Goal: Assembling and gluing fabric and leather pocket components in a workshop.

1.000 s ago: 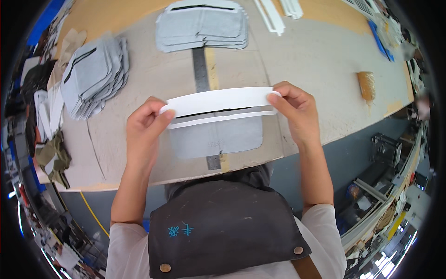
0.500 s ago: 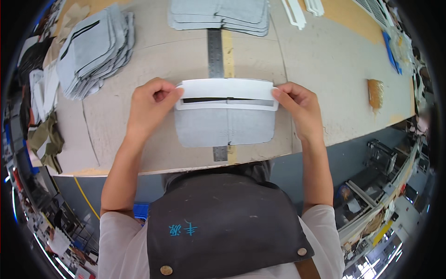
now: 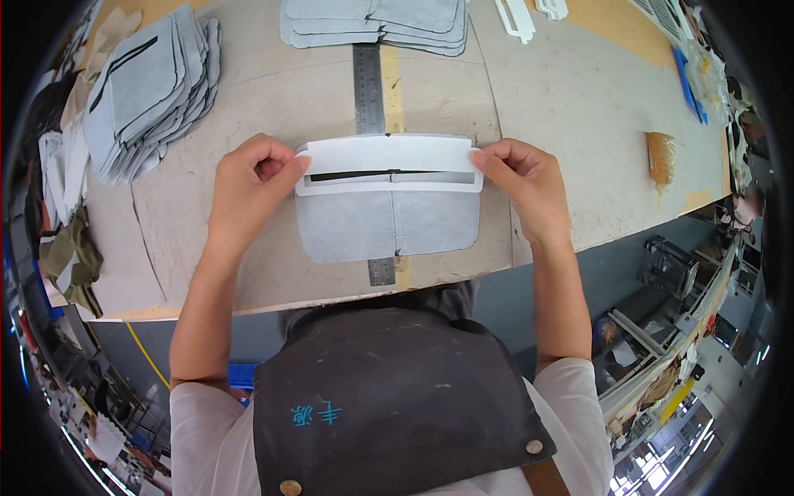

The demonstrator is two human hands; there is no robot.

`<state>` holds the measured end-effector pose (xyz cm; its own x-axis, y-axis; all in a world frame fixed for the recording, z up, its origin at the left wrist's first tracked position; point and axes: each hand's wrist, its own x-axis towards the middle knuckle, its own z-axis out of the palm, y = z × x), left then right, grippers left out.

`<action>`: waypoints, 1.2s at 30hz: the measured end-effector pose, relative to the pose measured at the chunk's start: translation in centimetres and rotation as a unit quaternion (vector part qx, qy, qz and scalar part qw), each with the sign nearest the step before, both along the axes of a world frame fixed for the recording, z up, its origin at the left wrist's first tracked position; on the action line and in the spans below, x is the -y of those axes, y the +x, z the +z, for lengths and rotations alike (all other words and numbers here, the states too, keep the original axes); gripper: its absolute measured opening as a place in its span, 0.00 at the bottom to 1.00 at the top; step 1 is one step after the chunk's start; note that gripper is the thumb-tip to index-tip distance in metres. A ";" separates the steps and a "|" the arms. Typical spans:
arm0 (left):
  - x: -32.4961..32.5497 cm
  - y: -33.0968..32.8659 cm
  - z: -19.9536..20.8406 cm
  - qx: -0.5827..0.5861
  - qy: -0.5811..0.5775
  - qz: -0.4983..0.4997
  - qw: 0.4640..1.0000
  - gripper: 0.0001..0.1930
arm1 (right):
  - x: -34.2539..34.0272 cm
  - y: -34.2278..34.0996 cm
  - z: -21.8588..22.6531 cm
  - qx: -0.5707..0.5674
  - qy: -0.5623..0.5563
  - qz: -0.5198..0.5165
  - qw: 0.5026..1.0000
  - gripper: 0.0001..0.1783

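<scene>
A white slotted frame (image 3: 389,155), thin and long with rounded ends, lies across the upper part of a grey fabric panel (image 3: 347,223) with rounded lower corners. My left hand (image 3: 258,178) pinches the frame's left end between thumb and bent fingers. At its right end, my right hand (image 3: 523,182) grips in the same way. Through the slot a dark opening and some grey material show. The panel has a line down its middle and lies over a steel ruler (image 3: 368,91) fixed along the table. What the fingertips press beneath the frame is hidden.
Stacks of grey panels lie at the far left (image 3: 145,91) and far middle (image 3: 413,21). More white frames (image 3: 517,21) sit at the back right. Farther right are a wrapped amber roll (image 3: 660,157) and a blue tool (image 3: 688,87). Olive cloth (image 3: 73,256) hangs at the left edge.
The whole view has shifted slightly, so table things appear a little farther left. Both hands keep their hold on the frame, which stays in nearly the same place over the panel.
</scene>
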<state>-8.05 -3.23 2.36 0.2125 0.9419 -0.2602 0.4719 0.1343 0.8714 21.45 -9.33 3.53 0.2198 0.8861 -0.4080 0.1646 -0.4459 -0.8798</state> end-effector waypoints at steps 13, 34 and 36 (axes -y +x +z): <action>0.1 0.8 -0.4 -0.099 0.097 -0.029 0.990 0.07 | -0.2 -0.8 -1.1 0.130 0.048 -0.018 0.990 0.10; 0.1 0.8 -1.1 -0.115 0.159 -0.044 0.980 0.08 | -0.7 -0.6 -1.9 0.156 0.059 -0.004 0.986 0.11; 0.1 0.9 -1.1 -0.118 0.160 -0.042 0.979 0.09 | -0.7 -0.6 -1.9 0.157 0.055 -0.005 0.986 0.11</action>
